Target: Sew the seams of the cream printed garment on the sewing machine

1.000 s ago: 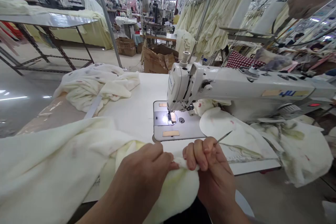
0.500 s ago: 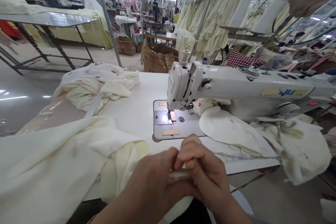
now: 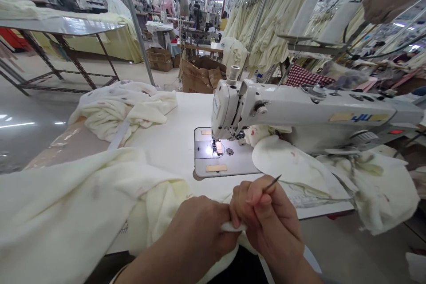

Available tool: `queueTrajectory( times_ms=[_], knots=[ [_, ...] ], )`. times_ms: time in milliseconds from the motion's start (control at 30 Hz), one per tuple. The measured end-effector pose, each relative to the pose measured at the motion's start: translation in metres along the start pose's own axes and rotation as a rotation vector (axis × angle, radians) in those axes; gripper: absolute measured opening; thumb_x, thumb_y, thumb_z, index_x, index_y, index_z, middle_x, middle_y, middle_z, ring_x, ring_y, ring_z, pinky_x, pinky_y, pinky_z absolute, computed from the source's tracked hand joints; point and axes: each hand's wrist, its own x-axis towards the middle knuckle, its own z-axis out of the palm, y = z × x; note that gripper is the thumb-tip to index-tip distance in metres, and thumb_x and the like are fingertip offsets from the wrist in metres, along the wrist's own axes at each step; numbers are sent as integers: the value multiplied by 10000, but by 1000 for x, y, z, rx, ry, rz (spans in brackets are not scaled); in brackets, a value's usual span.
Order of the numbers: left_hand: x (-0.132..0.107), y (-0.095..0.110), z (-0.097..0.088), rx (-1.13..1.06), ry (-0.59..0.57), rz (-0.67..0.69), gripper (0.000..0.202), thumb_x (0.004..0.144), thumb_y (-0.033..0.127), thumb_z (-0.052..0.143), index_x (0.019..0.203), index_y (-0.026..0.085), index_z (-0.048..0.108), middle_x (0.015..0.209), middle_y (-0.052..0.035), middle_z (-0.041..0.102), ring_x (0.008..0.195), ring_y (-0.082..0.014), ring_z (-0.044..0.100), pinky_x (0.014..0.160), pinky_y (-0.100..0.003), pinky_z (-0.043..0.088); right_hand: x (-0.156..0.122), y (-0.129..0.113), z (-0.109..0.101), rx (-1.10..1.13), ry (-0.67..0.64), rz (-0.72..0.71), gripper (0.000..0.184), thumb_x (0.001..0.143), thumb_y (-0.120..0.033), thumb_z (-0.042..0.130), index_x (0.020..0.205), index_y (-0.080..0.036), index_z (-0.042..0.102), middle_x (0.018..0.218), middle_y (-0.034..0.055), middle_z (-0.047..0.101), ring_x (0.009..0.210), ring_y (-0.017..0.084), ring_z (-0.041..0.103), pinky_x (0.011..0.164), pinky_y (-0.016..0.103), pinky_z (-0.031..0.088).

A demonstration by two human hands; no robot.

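Note:
In front of the sewing machine my left hand [image 3: 203, 226] is closed around a narrow fold of white fabric [image 3: 234, 227]. My right hand [image 3: 271, 217] meets it from the right, its fingers curled against the same fold. A thin, dark pointed tool [image 3: 273, 183] sticks up between the right thumb and forefinger; its other end is hidden in the hand. Cream fabric [image 3: 159, 204] lies under and left of my left wrist. The machine's needle area [image 3: 217, 147] is lit, with only the metal plate showing under the presser foot.
The white sewing machine [image 3: 299, 106] spans the right side. A printed garment heap [image 3: 123, 106] lies at the table's far left. Cut fabric pieces [image 3: 296, 164] rest below the machine arm. Beyond stand a cardboard box [image 3: 196, 77] and hanging cream garments [image 3: 276, 22].
My right hand has turned and shifted slightly right, bringing the pointed tool into sight. The left hand has moved slightly down, still gripping the white fold.

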Motion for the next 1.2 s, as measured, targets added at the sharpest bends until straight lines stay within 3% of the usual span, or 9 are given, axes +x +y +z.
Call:
queueTrajectory(
  times_ms=[133, 300, 433, 533, 633, 867, 1000, 1100, 1200],
  knots=[
    [-2, -11, 15, 73, -8, 25, 146, 678, 182, 520, 664, 221, 660, 559, 17, 610, 511, -131, 530, 494, -241, 253, -1, -18, 6, -59, 8, -28, 201, 951, -375, 431, 834, -258, 546, 582, -53, 314, 516, 110, 318, 491, 258, 273],
    [-5, -19, 23, 55, -19, 21, 100, 720, 208, 545, 667, 218, 629, 676, 13, 667, 641, -164, 601, 553, -246, 314, 6, -54, 15, -286, 192, -141, 216, 939, -354, 462, 773, -264, 567, 535, -52, 302, 464, 115, 297, 451, 268, 263],
    [-12, -16, 9, -63, 113, 0, 160, 825, 323, 506, 770, 237, 629, 758, 21, 682, 702, -163, 616, 619, -252, 384, 16, -52, -9, -875, -235, 57, 45, 821, -285, 653, 814, -245, 634, 680, -8, 546, 627, 142, 504, 533, 252, 364],
    [-19, -15, 3, 11, 187, 17, 100, 771, 275, 559, 826, 247, 637, 752, 21, 677, 699, -178, 617, 621, -265, 391, 18, -44, -33, -1041, -583, 341, 42, 830, -231, 632, 798, -228, 659, 656, -29, 590, 598, 118, 510, 541, 223, 357],
    [-21, -14, 1, 145, 206, 69, 202, 692, 133, 537, 817, 249, 644, 749, 18, 634, 600, -151, 566, 547, -252, 348, 14, -40, -44, -925, -688, 470, 211, 907, -279, 518, 777, -205, 667, 597, -34, 554, 555, 98, 476, 541, 214, 359],
    [-10, -10, 4, 57, 228, 63, 111, 712, 133, 545, 729, 211, 621, 709, 16, 569, 619, -124, 530, 546, -224, 346, 1, -23, -31, -215, -353, 273, 280, 909, -390, 501, 811, -189, 669, 825, 47, 576, 581, 101, 500, 520, 238, 412],
    [-7, -8, 6, 33, 240, 42, 91, 738, 168, 529, 695, 195, 604, 701, 10, 569, 616, -125, 526, 557, -231, 356, 0, -12, -26, -301, -177, 85, 225, 901, -362, 533, 829, -213, 685, 752, 26, 524, 660, 126, 485, 583, 256, 410],
    [-5, -8, 9, 25, 183, 16, 106, 742, 184, 530, 652, 188, 586, 688, 12, 582, 619, -126, 534, 562, -229, 362, 1, -8, -21, -164, -300, 198, 254, 923, -383, 492, 863, -219, 677, 661, -2, 520, 535, 95, 452, 517, 240, 380],
    [-2, -9, 16, 5, 116, 16, 87, 702, 146, 523, 657, 187, 585, 660, 25, 600, 610, -119, 541, 547, -215, 353, 0, -5, -14, -73, -228, 229, 222, 907, -378, 531, 834, -213, 659, 550, -50, 457, 447, 65, 347, 460, 212, 297]
  ],
)
